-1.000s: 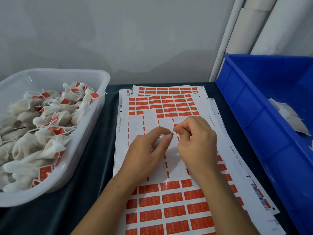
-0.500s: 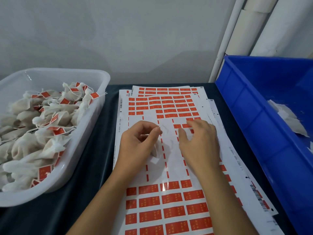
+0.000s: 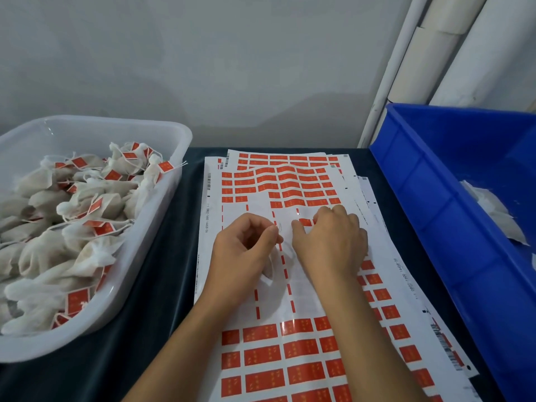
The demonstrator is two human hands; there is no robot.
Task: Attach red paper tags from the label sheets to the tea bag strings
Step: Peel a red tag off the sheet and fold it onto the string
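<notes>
Two hands are working over the top label sheet [image 3: 290,285] on the dark table [image 3: 162,285]. The left hand [image 3: 243,250] is curling its fingers, pinching a thin tea bag string [image 3: 280,227], with a white tea bag [image 3: 268,274] showing under its palm. The right hand [image 3: 330,242] is lying flat, its fingertips touching a red tag [image 3: 305,222]. Tagged tea bags [image 3: 72,227] are filling the clear tub [image 3: 162,204] at left; a blue bin [image 3: 435,227] is standing at right.

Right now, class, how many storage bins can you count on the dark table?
2: a translucent white plastic tub of tagged tea bags on the left, and a blue plastic crate on the right, running out of frame; others may lie outside the view.
</notes>
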